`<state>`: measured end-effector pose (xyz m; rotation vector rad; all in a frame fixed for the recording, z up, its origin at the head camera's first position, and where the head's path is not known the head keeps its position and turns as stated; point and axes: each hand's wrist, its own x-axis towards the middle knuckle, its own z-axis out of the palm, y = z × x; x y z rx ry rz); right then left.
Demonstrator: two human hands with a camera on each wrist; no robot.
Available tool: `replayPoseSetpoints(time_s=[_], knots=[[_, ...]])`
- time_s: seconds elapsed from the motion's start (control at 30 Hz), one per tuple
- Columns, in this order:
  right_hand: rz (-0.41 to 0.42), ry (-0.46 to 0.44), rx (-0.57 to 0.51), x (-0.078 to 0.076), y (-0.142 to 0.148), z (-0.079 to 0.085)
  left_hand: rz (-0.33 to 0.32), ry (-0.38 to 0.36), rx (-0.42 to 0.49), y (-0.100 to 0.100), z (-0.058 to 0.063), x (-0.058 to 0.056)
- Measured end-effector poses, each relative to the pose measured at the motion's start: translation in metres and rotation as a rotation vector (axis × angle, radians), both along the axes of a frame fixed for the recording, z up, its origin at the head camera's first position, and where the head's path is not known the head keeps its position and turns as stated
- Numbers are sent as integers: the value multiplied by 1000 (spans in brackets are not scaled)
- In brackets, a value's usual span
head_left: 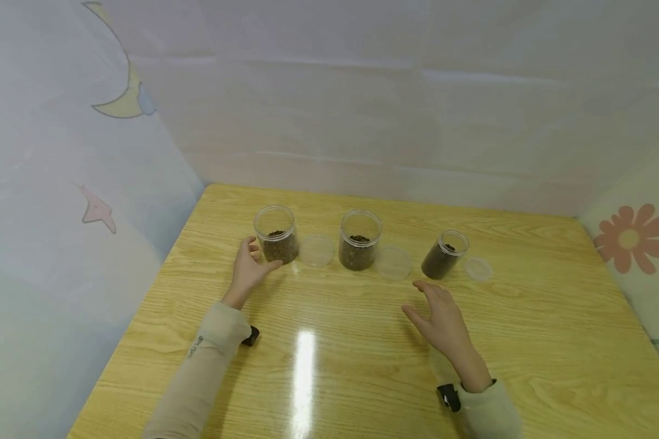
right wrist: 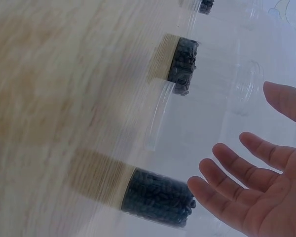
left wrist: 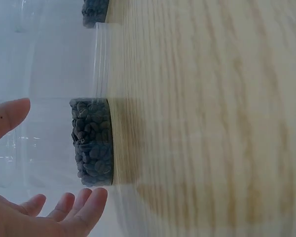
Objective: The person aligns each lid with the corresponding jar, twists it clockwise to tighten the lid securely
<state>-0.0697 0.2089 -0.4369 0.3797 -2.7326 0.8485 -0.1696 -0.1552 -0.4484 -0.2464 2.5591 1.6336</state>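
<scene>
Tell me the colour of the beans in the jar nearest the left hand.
Dark brown to nearly black; the beans show best in the left wrist view.

No legible text, label, brand or number, small dark marking (head_left: 195,346) on left sleeve (head_left: 202,373), visible in head view, too small to read.

The jars (head_left: 356,253) and lids (head_left: 393,263) look smooth plastic, the table (head_left: 357,335) glossy wood.
</scene>
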Motion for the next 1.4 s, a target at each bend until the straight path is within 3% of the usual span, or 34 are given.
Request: replayPoseSetpoints(time_s=[0.47,0.83,1.4], knots=[[41,-47,12,1,-7,4,-2,-60,83,1,-4,-13],[81,-62,55,-3,-15,4,33,-38,121,3,-12,-24],[177,-109,97,-9,-38,8,50,-1,214,13,-11,-29]])
